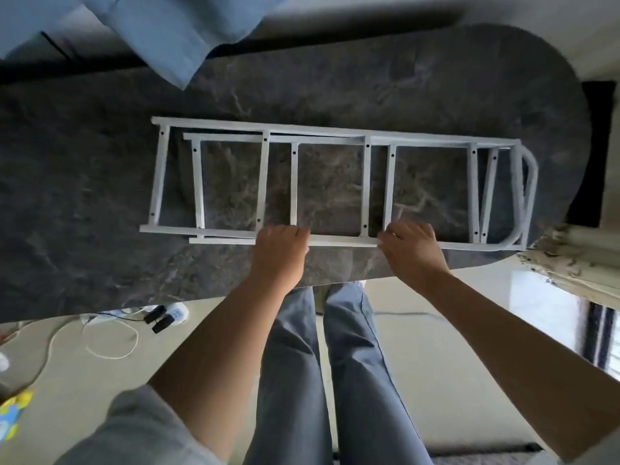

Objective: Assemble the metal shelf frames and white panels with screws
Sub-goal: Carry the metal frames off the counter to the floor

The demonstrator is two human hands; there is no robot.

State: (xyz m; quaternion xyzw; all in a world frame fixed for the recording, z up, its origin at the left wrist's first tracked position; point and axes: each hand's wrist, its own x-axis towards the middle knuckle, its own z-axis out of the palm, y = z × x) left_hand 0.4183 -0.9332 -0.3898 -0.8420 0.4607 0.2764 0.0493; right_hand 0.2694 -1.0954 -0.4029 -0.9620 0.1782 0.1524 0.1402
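Two white metal frames lie flat on the dark marble table, one over the other and shifted sideways, so their rungs alternate like two ladders. One frame reaches further left; the other frame reaches further right, and a curved bar closes the stack at the table's rounded right end. I cannot tell which lies on top. My left hand has its fingers curled over the near rail of the right-shifted frame, about midway along it. My right hand grips the same rail a little further right, fingers bent over its edge. A blue cloth hangs over the far left of the table. White cables trail on the floor near left, beside my legs
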